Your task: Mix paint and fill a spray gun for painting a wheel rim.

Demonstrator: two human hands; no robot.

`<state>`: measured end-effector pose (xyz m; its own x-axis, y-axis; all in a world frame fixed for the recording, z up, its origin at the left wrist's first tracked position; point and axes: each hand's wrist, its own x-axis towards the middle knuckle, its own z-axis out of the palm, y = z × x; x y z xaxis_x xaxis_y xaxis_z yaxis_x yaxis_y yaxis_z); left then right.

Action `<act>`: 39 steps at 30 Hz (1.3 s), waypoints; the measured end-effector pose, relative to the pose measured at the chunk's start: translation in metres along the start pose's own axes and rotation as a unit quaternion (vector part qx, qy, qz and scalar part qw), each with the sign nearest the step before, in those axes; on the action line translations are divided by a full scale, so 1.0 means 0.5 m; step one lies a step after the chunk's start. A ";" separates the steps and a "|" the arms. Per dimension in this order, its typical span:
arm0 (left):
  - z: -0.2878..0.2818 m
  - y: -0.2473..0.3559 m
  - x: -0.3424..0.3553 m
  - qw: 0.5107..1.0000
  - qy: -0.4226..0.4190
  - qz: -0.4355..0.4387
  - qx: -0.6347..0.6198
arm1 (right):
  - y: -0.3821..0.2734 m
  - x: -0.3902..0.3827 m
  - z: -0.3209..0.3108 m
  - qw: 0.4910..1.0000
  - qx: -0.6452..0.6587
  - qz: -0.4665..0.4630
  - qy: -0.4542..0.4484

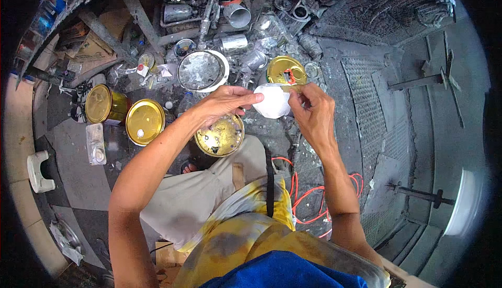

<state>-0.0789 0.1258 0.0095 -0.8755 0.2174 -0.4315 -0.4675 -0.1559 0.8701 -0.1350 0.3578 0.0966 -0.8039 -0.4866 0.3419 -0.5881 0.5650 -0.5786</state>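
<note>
Up in front of me is a thin white round sheet (273, 103), like a disc of paper. My left hand (226, 103) grips its left edge, thumb on top and fingers underneath. At the right edge of the disc, the fingers of my right hand (316, 108) are pinched together, with a small yellowish bit showing beside them. Just behind the hands stands a gold can (277, 69) with something orange on its top. Below my left wrist lies a stained gold lid (224, 140). What lies under the disc is hidden.
Two gold cans (99, 104) stand at the left, near a grey-topped bucket (201, 72). Cups and tins crowd the back. An orange hose (309, 196) coils on the floor to the right of my legs. A white stool (40, 173) is far left.
</note>
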 end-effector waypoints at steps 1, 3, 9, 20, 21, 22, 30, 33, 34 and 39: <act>-0.001 0.007 -0.002 1.000 0.000 0.001 0.000 | -0.003 0.002 -0.001 1.000 -0.001 -0.001 0.001; -0.008 0.022 -0.007 0.999 -0.011 -0.020 -0.027 | -0.008 0.009 -0.002 0.999 0.010 -0.024 -0.021; -0.033 0.035 -0.002 0.996 -0.063 -0.018 0.055 | -0.013 0.027 -0.015 0.990 0.016 -0.099 -0.102; -0.044 0.027 0.007 0.999 -0.036 -0.034 -0.005 | -0.043 0.047 -0.027 0.973 -0.050 -0.217 -0.066; -0.046 0.023 0.007 0.999 -0.023 -0.032 -0.017 | -0.048 0.042 -0.028 0.976 -0.055 -0.203 -0.054; -0.050 0.018 0.006 0.999 -0.022 -0.032 -0.018 | -0.049 0.036 -0.023 0.976 -0.054 -0.204 -0.055; -0.050 0.013 -0.003 1.000 0.018 -0.010 -0.022 | -0.035 0.025 -0.027 0.974 -0.100 -0.171 -0.113; -0.043 0.010 -0.004 1.000 0.019 -0.011 -0.022 | -0.041 0.042 -0.020 0.971 -0.147 -0.181 -0.056; -0.042 0.010 -0.001 1.000 0.018 -0.011 -0.022 | -0.040 0.040 -0.011 0.971 -0.148 -0.181 -0.055; -0.049 0.008 -0.002 0.998 0.003 -0.025 -0.052 | -0.053 0.028 -0.002 0.974 -0.026 -0.166 -0.154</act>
<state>-0.0828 0.1012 0.0076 -0.8518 0.2215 -0.4747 -0.5198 -0.2448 0.8185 -0.1309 0.3368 0.1176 -0.5091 -0.8204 0.2603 -0.8210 0.3721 -0.4330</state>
